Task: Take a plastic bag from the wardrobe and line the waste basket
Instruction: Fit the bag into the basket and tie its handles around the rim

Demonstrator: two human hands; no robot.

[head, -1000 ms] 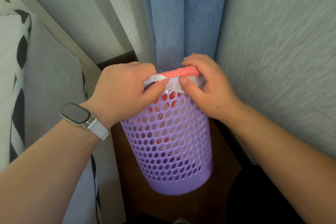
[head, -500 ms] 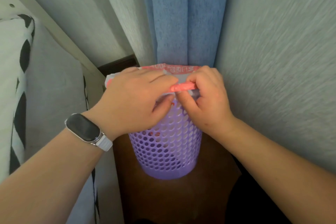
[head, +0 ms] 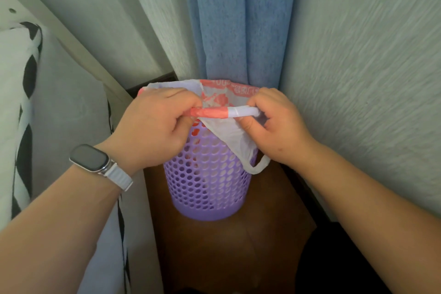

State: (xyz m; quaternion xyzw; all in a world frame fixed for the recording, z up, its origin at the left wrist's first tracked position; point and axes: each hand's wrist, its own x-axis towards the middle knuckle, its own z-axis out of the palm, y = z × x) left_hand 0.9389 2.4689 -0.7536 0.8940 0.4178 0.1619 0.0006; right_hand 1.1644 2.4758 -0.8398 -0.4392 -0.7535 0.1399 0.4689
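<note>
A purple perforated waste basket [head: 205, 188] stands on the brown floor in a corner. A white plastic bag with red print [head: 229, 100] sits in its mouth, its far edge draped over the back rim. My left hand [head: 155, 126] and my right hand [head: 274, 126] each grip the bag's rolled near edge and hold it stretched taut across the front of the opening. One white handle loop [head: 257, 167] hangs outside the basket under my right hand. A watch is on my left wrist.
A blue curtain [head: 238, 19] hangs right behind the basket. Textured wall [head: 358, 79] closes in on the right. A bed with white and black bedding [head: 21, 102] and its pale frame borders the left. The brown floor [head: 226, 246] lies in front of the basket.
My hands have drawn apart along the bag's near edge, stretching it across the basket mouth. The bag has opened and a handle now hangs outside on the right.
</note>
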